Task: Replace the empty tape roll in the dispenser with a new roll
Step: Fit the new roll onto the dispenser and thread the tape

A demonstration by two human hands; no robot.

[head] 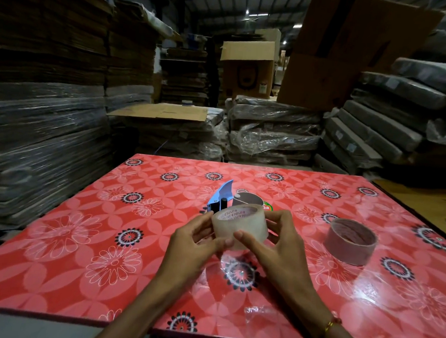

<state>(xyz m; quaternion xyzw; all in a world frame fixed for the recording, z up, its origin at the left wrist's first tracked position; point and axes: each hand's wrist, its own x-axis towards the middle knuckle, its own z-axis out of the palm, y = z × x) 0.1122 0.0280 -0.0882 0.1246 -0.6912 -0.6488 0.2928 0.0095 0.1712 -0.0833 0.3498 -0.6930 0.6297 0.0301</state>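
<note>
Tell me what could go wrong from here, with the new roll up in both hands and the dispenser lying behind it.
1. The new tape roll is pinched only by fingertips of the left hand and right hand above the table; a slip could drop it.
2. The dispenser lies right behind the roll, and the hands partly hide it, so reaching forward blind might meet its cutter.
3. The empty core sits nearby to the right and could be knocked.

The tape roll (240,226) hides the blue dispenser's (221,195) near part.
</note>
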